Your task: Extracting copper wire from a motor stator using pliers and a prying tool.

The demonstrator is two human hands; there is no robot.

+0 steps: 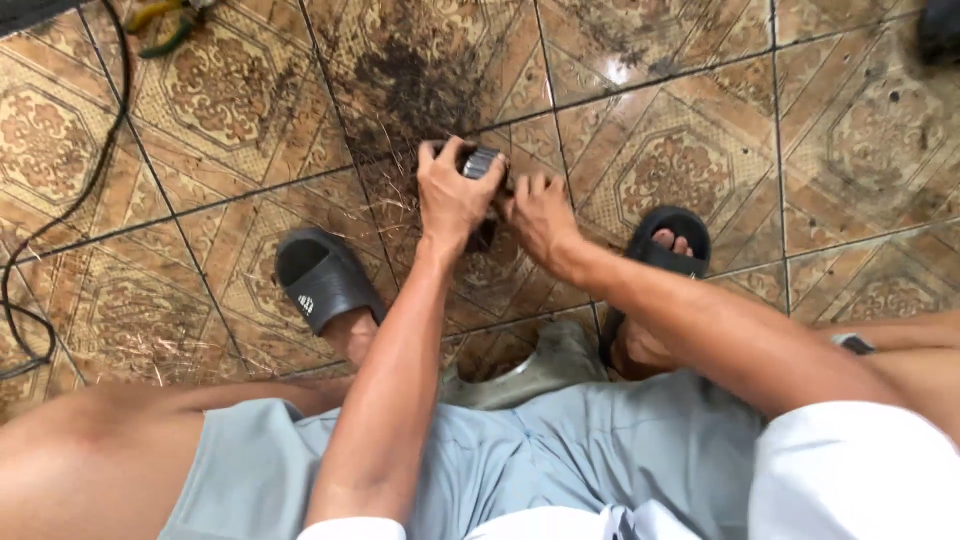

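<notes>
black cylindrical part (481, 163), left hand (452, 195), cable (60, 215)

The person wears grey-blue shorts (520, 460), white short sleeves (850, 470) and black slide sandals (322, 278).

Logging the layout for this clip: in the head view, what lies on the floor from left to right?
Black cable → left black slipper → left hand → dark round part gripped between the hands → right hand → right black slipper.
</notes>
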